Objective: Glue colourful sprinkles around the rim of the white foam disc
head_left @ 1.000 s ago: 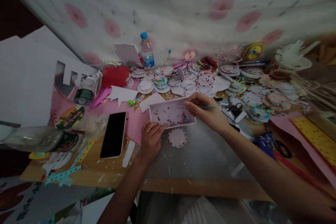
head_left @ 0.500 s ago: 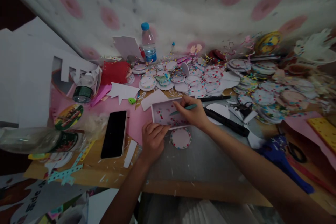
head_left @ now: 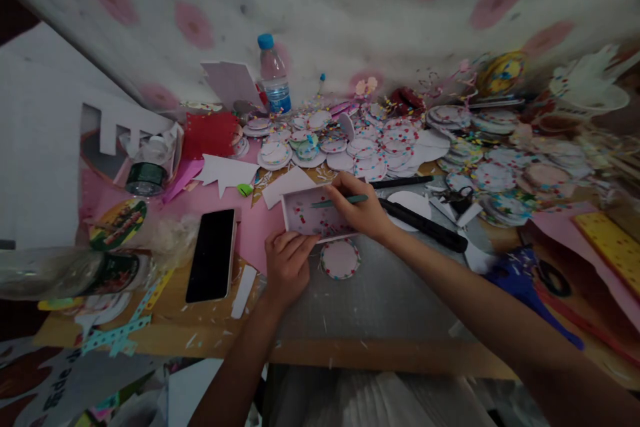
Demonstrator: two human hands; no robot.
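Note:
A shallow white box (head_left: 286, 213) holds small red and coloured bits on its floor. Along its near edge, at the lower left, the fingers of my left hand (head_left: 287, 267) are closed on the rim. My right hand (head_left: 364, 212) reaches over the box's right end, pinching slim green tweezers (head_left: 356, 199) whose tip points left inside the box. Just below the box lies a round white disc (head_left: 341, 259) edged with coloured dots; neither hand touches it.
Many decorated discs (head_left: 400, 137) are piled at the back. A phone (head_left: 212, 255) lies left of my hands, with a water bottle (head_left: 276, 80) standing behind. A black stick-like tool (head_left: 425, 223) and a blue-handled tool (head_left: 520, 280) lie to the right.
The whole view has shifted slightly, so things sit a little further left. The tweezers' tip has moved a little up and away from me inside the box. My left hand keeps its hold.

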